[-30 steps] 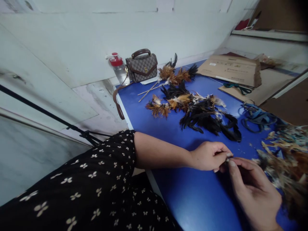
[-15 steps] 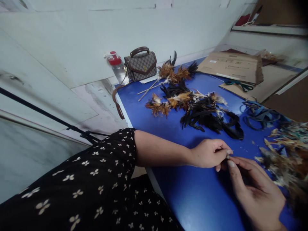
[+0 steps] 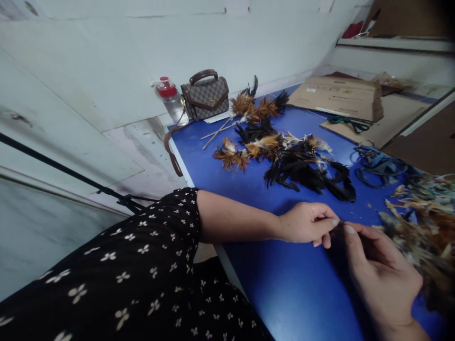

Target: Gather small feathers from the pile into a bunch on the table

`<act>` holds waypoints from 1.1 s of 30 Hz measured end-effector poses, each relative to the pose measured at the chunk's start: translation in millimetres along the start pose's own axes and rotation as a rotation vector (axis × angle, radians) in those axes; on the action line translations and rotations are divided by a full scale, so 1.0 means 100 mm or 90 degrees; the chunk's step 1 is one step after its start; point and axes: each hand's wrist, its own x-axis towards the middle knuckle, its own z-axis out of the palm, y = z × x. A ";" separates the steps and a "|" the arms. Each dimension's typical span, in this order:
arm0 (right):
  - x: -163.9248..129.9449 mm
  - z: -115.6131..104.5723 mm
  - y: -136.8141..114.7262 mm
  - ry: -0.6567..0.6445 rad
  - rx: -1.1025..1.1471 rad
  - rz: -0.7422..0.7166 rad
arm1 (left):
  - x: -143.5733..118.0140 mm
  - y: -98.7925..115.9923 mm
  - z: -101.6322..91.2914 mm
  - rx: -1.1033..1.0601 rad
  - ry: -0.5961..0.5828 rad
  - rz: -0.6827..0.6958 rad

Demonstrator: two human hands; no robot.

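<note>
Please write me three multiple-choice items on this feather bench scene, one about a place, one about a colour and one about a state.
1. Where does the patterned handbag stand?
A. at the table's far corner, beside the red-capped bottle
B. on the cardboard stack
C. in the person's lap

2. What colour is the tabletop?
A. green
B. blue
C. white

3. How are the two hands placed?
A. flat and far apart
B. both raised off the table
C. fingertips meeting over one small item

Answers: 1 A, the bag sits by the wall next to the bottle. 2 B, the bare surface is plainly blue. 3 C, the left hand and the right hand pinch together at one spot; the item itself is too small to name.
</note>
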 end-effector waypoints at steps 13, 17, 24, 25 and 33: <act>0.09 -0.02 0.01 -0.020 0.034 -0.014 | -0.05 0.13 -0.02 -0.018 0.014 -0.014; 0.05 -0.01 0.02 0.022 0.018 0.020 | -0.04 0.10 -0.02 -0.034 0.010 -0.006; 0.08 0.00 -0.02 0.024 -0.013 -0.078 | -0.03 0.08 -0.03 -0.044 0.017 -0.029; 0.09 0.00 -0.02 0.018 -0.013 -0.087 | -0.03 0.08 -0.03 -0.048 0.020 -0.025; 0.10 0.03 -0.01 -0.032 -0.012 -0.125 | -0.04 0.10 -0.07 -0.053 0.027 -0.018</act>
